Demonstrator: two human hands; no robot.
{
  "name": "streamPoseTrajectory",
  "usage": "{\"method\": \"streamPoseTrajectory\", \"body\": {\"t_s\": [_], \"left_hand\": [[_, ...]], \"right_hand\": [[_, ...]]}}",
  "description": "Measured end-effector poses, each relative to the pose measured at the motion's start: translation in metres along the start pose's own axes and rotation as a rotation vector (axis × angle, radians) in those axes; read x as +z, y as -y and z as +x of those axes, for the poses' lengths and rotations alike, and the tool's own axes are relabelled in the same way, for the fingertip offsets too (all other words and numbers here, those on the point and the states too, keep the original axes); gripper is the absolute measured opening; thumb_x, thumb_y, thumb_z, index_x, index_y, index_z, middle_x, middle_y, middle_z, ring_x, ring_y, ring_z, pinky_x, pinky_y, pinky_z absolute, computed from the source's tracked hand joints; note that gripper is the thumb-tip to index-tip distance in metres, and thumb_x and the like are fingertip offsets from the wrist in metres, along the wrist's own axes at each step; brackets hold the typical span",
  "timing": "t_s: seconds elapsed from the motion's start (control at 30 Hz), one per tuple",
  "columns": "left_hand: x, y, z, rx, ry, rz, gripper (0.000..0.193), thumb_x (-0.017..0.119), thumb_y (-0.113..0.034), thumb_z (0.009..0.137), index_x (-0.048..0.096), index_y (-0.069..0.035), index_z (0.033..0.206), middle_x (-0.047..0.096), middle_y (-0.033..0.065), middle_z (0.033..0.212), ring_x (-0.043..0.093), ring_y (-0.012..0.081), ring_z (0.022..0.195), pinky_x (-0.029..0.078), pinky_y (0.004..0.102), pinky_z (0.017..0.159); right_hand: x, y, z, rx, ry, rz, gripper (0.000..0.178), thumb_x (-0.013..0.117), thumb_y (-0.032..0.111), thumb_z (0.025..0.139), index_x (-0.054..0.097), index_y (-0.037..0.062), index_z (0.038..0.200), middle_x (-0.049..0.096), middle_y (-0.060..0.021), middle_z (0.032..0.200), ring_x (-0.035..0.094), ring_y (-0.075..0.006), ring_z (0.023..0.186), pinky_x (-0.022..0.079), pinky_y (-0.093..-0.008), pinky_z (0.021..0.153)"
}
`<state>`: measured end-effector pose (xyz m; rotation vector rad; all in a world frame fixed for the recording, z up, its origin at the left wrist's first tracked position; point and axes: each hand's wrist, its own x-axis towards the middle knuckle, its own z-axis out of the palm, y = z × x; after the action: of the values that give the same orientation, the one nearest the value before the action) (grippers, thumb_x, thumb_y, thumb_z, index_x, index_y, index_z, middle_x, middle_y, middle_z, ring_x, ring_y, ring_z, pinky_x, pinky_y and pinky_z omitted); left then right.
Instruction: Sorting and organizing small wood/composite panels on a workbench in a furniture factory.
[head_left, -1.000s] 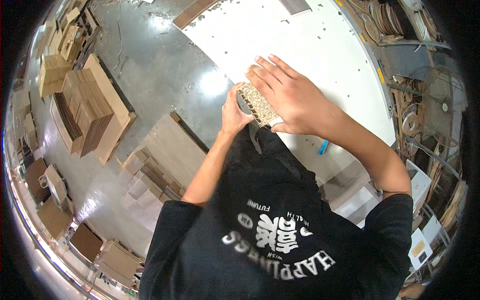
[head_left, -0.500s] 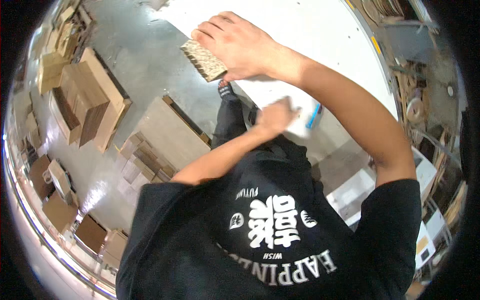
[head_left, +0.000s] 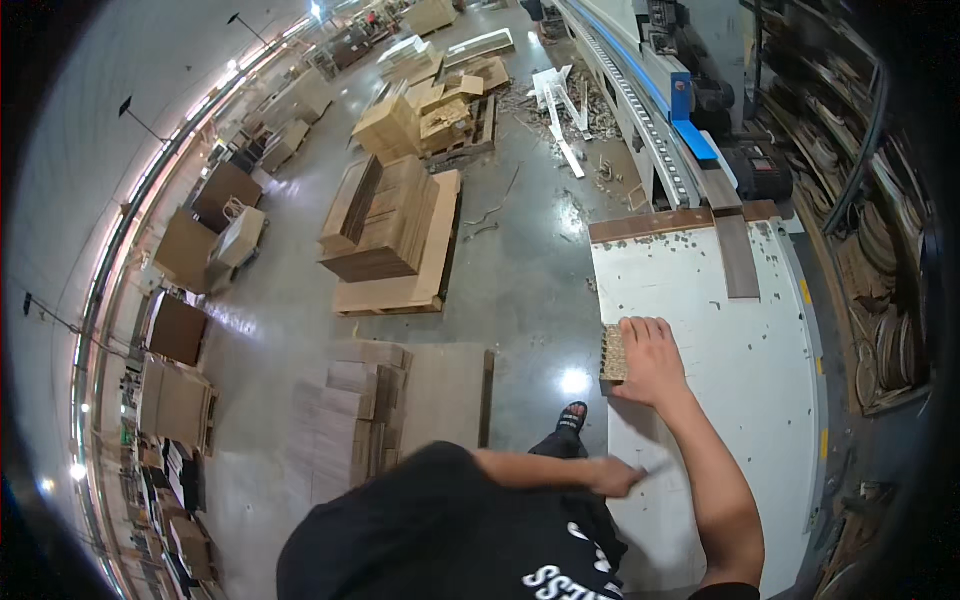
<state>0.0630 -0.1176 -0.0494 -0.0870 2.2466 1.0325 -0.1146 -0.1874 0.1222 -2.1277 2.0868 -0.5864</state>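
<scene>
The floor [head_left: 530,290] is the widest thing around me, and whatever slips off the white surface [head_left: 745,400] on its left side lands there. A grey-brown strip [head_left: 738,258] lies toward the far end, well apart from my hands. My sandalled foot [head_left: 572,417] is near that left edge, so a falling piece could strike bare toes. My right hand [head_left: 655,366] has its fingers curled over a load; my left hand [head_left: 617,478] is blurred, and I cannot tell how its fingers stand. The stack of board pieces [head_left: 613,352] sits under my right hand at the left edge; a slack or uneven squeeze could let pieces slide apart or tip over. A pale blur [head_left: 657,466] is beside my left hand; if sharp, it could nick me. Loose chips [head_left: 691,240] could unseat or scratch a piece.
</scene>
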Motion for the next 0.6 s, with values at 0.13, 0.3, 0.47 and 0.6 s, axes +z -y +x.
{"method": "streamPoseTrajectory", "body": {"t_s": [0.13, 0.3, 0.47, 0.6], "left_hand": [[0.009, 0.131, -0.117, -0.346, -0.393, -0.346, 0.072, 0.060, -0.043, 0.110, 0.037, -0.009, 0.169, 0.070, 0.0308, 0.142, 0.070, 0.0482, 0.126, 0.054, 0.0563, 0.107], [-0.054, 0.192, -0.193, -0.319, -1.055, -0.361, 0.042, 0.048, -0.042, 0.117, 0.063, -0.008, 0.137, 0.065, 0.0161, 0.116, 0.065, 0.0273, 0.117, 0.050, 0.0469, 0.106], [-0.167, 0.084, -0.168, -0.096, -1.346, -1.363, 0.050, 0.044, -0.055, 0.119, 0.064, -0.012, 0.137, 0.059, 0.0001, 0.089, 0.048, 0.0124, 0.054, 0.041, 0.0309, 0.046], [-0.182, 0.052, -0.125, -0.010, -1.388, -1.127, 0.050, 0.042, -0.050, 0.120, 0.063, -0.013, 0.146, 0.059, -0.0015, 0.097, 0.054, 0.0081, 0.072, 0.048, 0.0278, 0.062]], "right_hand": [[-0.010, 0.000, 0.004, -0.019, 0.036, -0.012, 0.111, 0.101, 0.039, 0.057, 0.049, -0.0009, 0.146, 0.061, -0.0193, 0.138, 0.057, -0.0378, 0.134, 0.038, -0.0500, 0.125], [-0.004, -0.007, 0.008, -0.006, 0.026, -0.031, 0.106, 0.100, 0.040, 0.059, 0.053, -0.0005, 0.145, 0.063, -0.0196, 0.137, 0.057, -0.0372, 0.135, 0.036, -0.0506, 0.127], [-0.008, 0.003, 0.024, -0.007, 0.030, -0.055, 0.105, 0.099, 0.037, 0.061, 0.053, -0.0014, 0.147, 0.063, -0.0192, 0.137, 0.058, -0.0355, 0.134, 0.036, -0.0525, 0.126], [-0.005, -0.001, 0.020, -0.005, 0.028, -0.076, 0.106, 0.099, 0.037, 0.060, 0.052, -0.0010, 0.147, 0.062, -0.0189, 0.138, 0.059, -0.0362, 0.132, 0.038, -0.0519, 0.123]]}}
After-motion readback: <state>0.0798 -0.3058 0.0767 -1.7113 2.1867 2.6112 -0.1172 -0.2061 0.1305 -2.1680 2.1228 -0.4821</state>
